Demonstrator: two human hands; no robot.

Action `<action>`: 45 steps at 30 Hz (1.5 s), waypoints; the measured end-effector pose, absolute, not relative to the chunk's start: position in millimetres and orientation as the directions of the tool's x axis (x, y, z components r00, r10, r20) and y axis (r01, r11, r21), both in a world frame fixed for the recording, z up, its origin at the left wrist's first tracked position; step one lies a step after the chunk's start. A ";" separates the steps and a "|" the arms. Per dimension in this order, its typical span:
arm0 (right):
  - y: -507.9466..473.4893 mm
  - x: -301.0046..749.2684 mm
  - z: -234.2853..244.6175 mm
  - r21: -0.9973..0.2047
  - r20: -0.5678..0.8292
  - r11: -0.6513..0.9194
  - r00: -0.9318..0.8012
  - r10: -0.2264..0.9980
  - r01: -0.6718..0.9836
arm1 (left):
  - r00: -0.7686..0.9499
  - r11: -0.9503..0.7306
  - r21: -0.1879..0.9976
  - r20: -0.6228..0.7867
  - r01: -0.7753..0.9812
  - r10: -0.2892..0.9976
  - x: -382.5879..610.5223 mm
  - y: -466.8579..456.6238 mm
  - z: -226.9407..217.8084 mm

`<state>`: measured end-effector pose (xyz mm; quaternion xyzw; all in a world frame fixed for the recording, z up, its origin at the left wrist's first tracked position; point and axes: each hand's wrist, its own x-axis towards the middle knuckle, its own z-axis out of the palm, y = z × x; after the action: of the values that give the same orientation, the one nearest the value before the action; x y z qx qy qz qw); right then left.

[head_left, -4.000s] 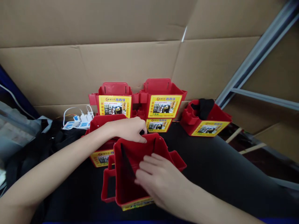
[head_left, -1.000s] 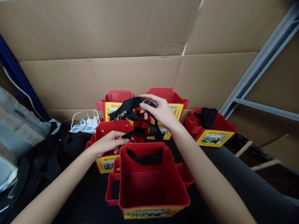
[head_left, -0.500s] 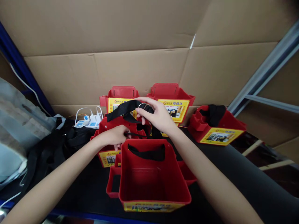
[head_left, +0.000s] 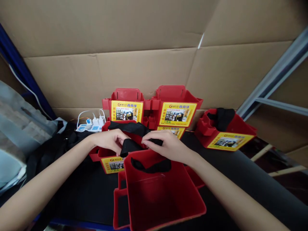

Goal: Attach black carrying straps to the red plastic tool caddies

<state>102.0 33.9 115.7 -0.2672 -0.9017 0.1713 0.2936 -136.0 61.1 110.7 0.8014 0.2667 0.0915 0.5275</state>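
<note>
A red plastic tool box (head_left: 156, 189) stands nearest me, its open top facing me and tilted. A black webbing strap (head_left: 131, 147) passes through its back wall, and a band of it shows inside below the rim. Just behind that rim, my left hand (head_left: 109, 139) is closed on a loop of the strap. My right hand (head_left: 166, 144) pinches another part of the strap, thumb against fingers, above the back rim. The buckle seen before is hidden now. Behind my left hand sits another red tool box (head_left: 96, 154) with a yellow label, partly covered.
Red tool boxes (head_left: 178, 114) with yellow labels are stacked against the cardboard wall (head_left: 144, 73). At the right, another red box (head_left: 207, 136) holds black strap. A power strip (head_left: 95, 128) with white plugs and a heap of black straps (head_left: 50, 154) lie to the left.
My right hand has come down and nearer to the back rim with the strap. My left hand has shifted slightly left, and the strap now loops by it. The near box has tipped toward me.
</note>
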 end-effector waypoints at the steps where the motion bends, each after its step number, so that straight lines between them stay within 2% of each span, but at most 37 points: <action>1: 34.4 101.8 115.5 -0.471 0.434 0.797 -0.688 0.582 0.378 | 0.850 -0.330 0.886 -0.122 0.326 0.513 -134.5 61.9 112.1; 7: 34.8 103.8 113.2 -0.495 0.423 0.790 -0.694 0.583 0.362 | 0.870 -0.448 0.842 -0.050 0.301 0.491 -130.3 59.6 112.9; 12: 36.1 104.8 112.3 -0.476 0.449 0.809 -0.696 0.560 0.344 | 0.875 -0.583 0.741 -0.014 0.334 0.483 -130.9 55.8 114.6; 17: 37.0 104.9 112.8 -0.459 0.459 0.820 -0.699 0.548 0.342 | 0.789 -0.510 0.801 0.079 0.314 0.609 -140.9 53.7 108.1; 20: 37.4 104.1 113.2 -0.457 0.445 0.821 -0.711 0.544 0.342 | 0.744 -0.442 0.844 0.080 0.304 0.664 -143.8 54.1 100.6; 22: 37.6 103.7 112.9 -0.453 0.445 0.827 -0.718 0.535 0.335 | 0.749 -0.440 0.847 0.076 0.300 0.658 -143.6 56.2 97.9; 25: 38.1 103.6 111.8 -0.429 0.470 0.840 -0.713 0.521 0.331 | 0.795 -0.522 0.802 0.101 0.291 0.598 -144.9 61.1 98.8; 28: 39.3 103.0 110.2 -0.410 0.491 0.846 -0.700 0.519 0.339 | 0.816 -0.566 0.748 0.056 0.348 0.575 -151.4 63.4 103.1; 31: 40.1 101.8 107.7 -0.388 0.507 0.856 -0.697 0.508 0.342 | 0.809 -0.549 0.744 0.019 0.381 0.587 -158.9 60.4 105.7; 34: 36.8 102.9 106.7 -0.300 0.594 0.872 -0.639 0.488 0.387 | 0.805 -0.553 0.761 0.069 0.339 0.589 -160.4 55.0 104.6; 38: 17.1 107.3 113.8 -0.078 0.733 0.847 -0.545 0.407 0.526 | 0.766 -0.594 0.741 0.172 0.315 0.620 -150.7 51.2 101.4; 40: 1.5 105.9 117.4 0.063 0.699 0.827 -0.616 0.363 0.559 | 0.776 -0.582 0.756 0.163 0.298 0.609 -144.4 51.1 100.3; 42: -13.9 100.2 116.7 0.200 0.601 0.816 -0.726 0.335 0.542 | 0.788 -0.552 0.785 0.139 0.282 0.600 -139.8 51.6 99.3; 45: -29.1 87.9 105.5 0.347 0.513 0.759 -0.789 0.338 0.551 | 0.788 -0.531 0.806 0.140 0.261 0.600 -137.3 53.6 97.7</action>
<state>87.9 -29.1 105.5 -0.2436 -0.9128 -0.2477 0.2149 -137.3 53.6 97.7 0.8506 0.2529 0.2053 0.4128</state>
